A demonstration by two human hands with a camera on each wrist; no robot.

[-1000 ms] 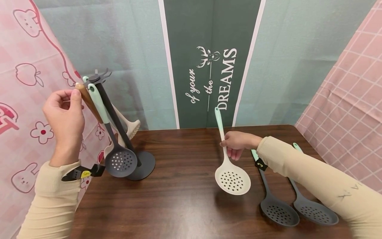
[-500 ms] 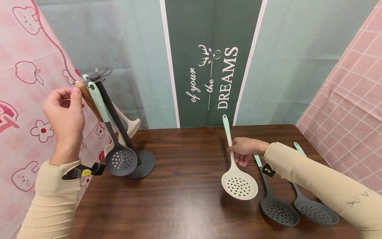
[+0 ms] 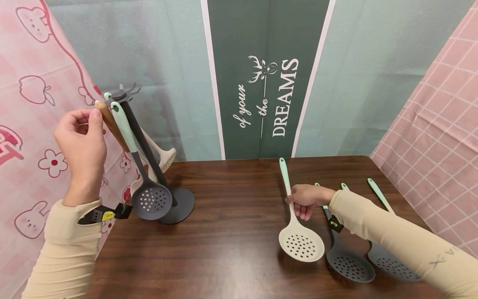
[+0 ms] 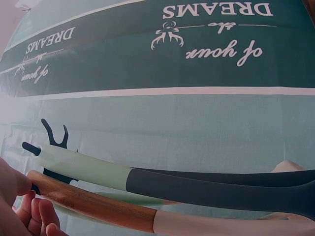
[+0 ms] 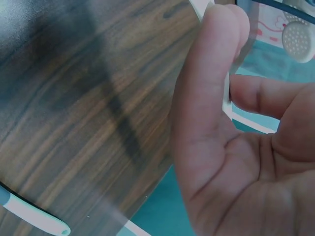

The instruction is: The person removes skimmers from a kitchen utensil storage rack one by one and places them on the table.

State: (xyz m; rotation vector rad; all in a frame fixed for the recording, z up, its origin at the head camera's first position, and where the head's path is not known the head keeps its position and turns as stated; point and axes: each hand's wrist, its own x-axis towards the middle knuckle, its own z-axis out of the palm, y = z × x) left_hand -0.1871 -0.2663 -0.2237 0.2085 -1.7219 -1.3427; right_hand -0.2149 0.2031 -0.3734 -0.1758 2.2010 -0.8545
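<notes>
My left hand (image 3: 83, 145) pinches the top of a brown wooden handle (image 3: 112, 126) hanging from a dark utensil rack (image 3: 139, 132). In the left wrist view the wooden handle (image 4: 93, 201) runs into a beige shaft; its head is mostly hidden behind a hanging grey skimmer (image 3: 158, 207) with a mint handle. My right hand (image 3: 308, 198) pinches the shaft of a cream skimmer (image 3: 295, 227), mint handle end up and away, perforated head low over the table. Much of its shaft hides behind the fingers in the right wrist view.
Two grey skimmers, one nearer (image 3: 349, 274) and one farther right (image 3: 392, 268), lie on the wooden table (image 3: 224, 232). A third mint handle (image 3: 378, 192) leads under my right sleeve. The rack's round base (image 3: 184, 207) stands at left; a cream utensil (image 3: 167, 158) hangs behind.
My right hand has carried the cream skimmer to the right, then down toward the table beside the grey skimmers. My left hand keeps its place at the wooden handle.
</notes>
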